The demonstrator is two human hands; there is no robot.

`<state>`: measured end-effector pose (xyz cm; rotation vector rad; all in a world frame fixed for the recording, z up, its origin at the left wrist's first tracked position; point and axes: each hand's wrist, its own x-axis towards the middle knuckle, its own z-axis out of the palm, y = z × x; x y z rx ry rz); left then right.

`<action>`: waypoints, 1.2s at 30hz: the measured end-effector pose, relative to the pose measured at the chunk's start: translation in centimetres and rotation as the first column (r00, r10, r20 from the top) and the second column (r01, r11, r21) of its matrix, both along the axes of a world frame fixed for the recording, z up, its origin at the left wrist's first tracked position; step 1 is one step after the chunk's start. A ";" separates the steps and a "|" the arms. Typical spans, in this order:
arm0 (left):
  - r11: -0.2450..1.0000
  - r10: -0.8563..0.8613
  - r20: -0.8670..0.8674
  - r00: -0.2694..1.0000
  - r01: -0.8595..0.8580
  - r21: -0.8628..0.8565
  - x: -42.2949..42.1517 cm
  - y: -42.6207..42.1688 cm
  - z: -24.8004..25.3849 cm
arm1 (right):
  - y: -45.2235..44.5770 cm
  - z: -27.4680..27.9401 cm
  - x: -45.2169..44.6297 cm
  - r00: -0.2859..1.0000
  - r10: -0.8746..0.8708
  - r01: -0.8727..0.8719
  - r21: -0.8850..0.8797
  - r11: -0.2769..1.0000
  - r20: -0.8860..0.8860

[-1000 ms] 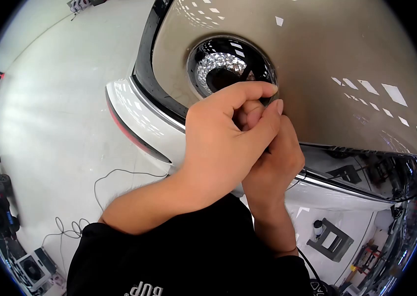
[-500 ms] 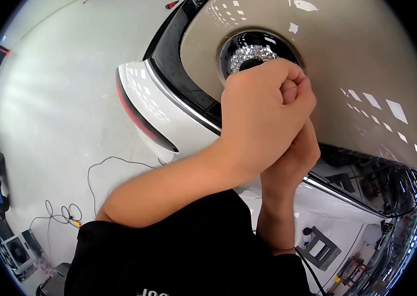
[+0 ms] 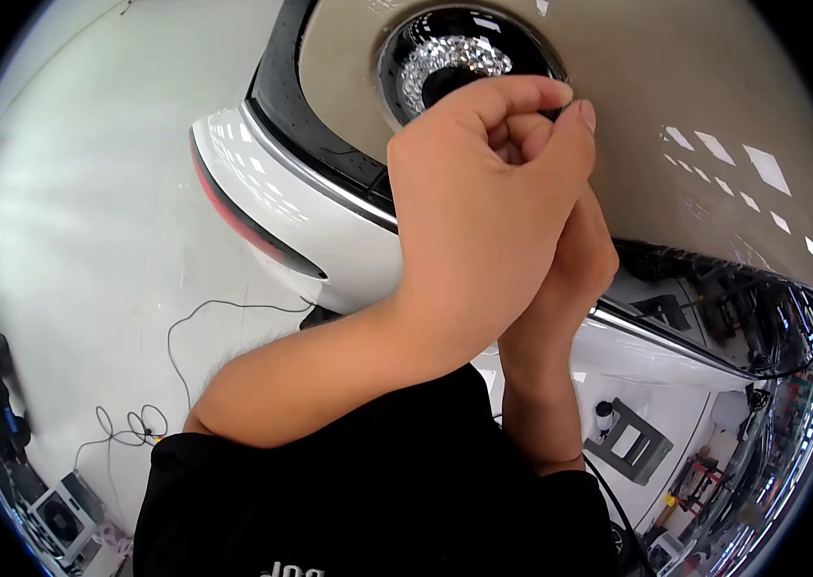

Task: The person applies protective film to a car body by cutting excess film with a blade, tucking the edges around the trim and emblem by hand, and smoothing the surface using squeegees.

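My left hand (image 3: 488,212) is bent at the wrist over a glossy beige car panel (image 3: 675,67). Its thumb and index fingertip come close together in a pinch, and the other fingers curl inward; anything between the tips is too small to make out. Just beyond that hand, a round black recess holds a sparkling crystal-like ring (image 3: 478,58) with a dark centre. My right hand (image 3: 584,255) is behind and below the left, and its fingers are hidden. Whether the right hand touches the panel cannot be seen.
Black trim (image 3: 276,101) borders the panel, beside a white body part (image 3: 272,207) with a red strip. A glossy black window-like strip (image 3: 714,308) lies right. On the floor are a thin cable (image 3: 171,337), a grey step stool (image 3: 632,442) and a dark bottle (image 3: 604,415).
The car and its crystal-like ring have shifted up and left in view. My left hand has moved slightly up and left, and its thumb and index finger have straightened from a tighter curl.
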<state>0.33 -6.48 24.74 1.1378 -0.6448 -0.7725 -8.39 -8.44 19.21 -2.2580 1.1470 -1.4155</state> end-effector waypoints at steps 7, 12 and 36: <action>0.985 0.099 0.107 0.989 -0.082 -0.155 0.2 -0.9 -1.2 | -0.1 -0.2 -0.1 1.000 0.007 -0.007 0.006 1.000 -0.011; 0.991 0.063 0.133 0.989 -0.046 -0.128 0.4 -1.0 -1.4 | 0.4 -0.3 -0.9 0.999 0.041 -0.041 -0.040 0.998 -0.006; 0.793 -0.609 -0.293 0.737 0.570 -0.216 6.0 1.7 -2.0 | 2.8 5.8 -6.5 0.730 -0.158 -0.413 0.613 0.674 0.665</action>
